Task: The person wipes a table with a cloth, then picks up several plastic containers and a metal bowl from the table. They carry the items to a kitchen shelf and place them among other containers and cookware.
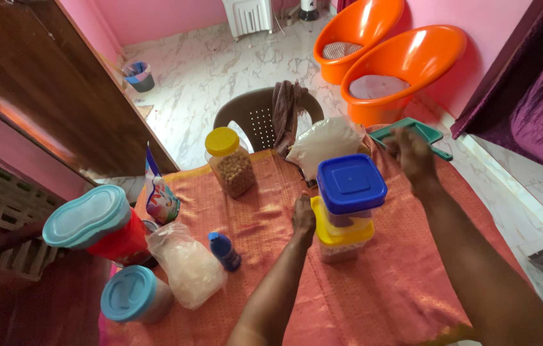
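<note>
My left hand (pixel 303 218) is closed against the left side of a yellow-lidded clear container (pixel 340 240) in the middle of the table. A second clear container with a blue square lid (pixel 351 182) is stacked on top of it. My right hand (pixel 411 154) is raised past the stack at the table's far right, fingers blurred, over a green tray (pixel 420 131); whether it holds anything is unclear. A white plastic bag (pixel 324 142) lies behind the stack.
On the orange cloth (pixel 387 288): a yellow-lidded jar of chickpeas (pixel 229 163), a small blue bottle (pixel 224 250), a clear bag (pixel 187 263), a printed pouch (pixel 159 195), a red jar with teal lid (pixel 95 221), another teal-lidded jar (pixel 134 295). Brown chair (pixel 255 118), orange chairs (pixel 399 64) behind.
</note>
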